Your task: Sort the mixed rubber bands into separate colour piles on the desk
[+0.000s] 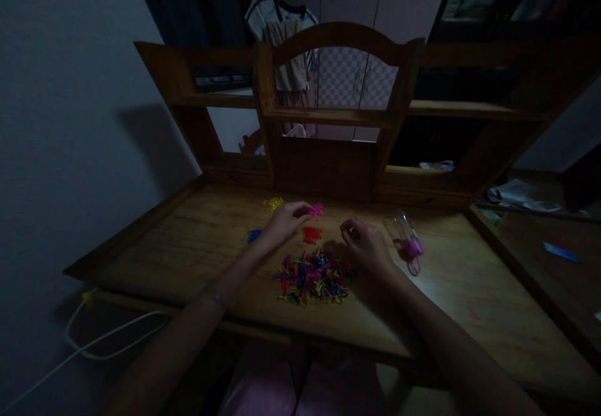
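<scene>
My left hand [290,217] reaches over the desk with thumb and fingertips drawn together at a small pile of pink pieces [317,210]. Whatever is between those fingertips is too small to make out. My right hand [369,240] hovers to the right with curled fingers, and its grip is hidden. Between my arms lies a large mixed heap of small multicoloured, clip-like pieces [314,278]. Sorted by colour, a red pile [311,235], a yellow pile [273,204] and a blue pile [254,235] sit beyond and left of the heap.
A clear bottle [398,227] with a pink cap and loop lies on its side at the right. Wooden shelves [328,117] rise along the desk's back edge. A white cable [117,322] hangs by the front left, and a wall borders the left side.
</scene>
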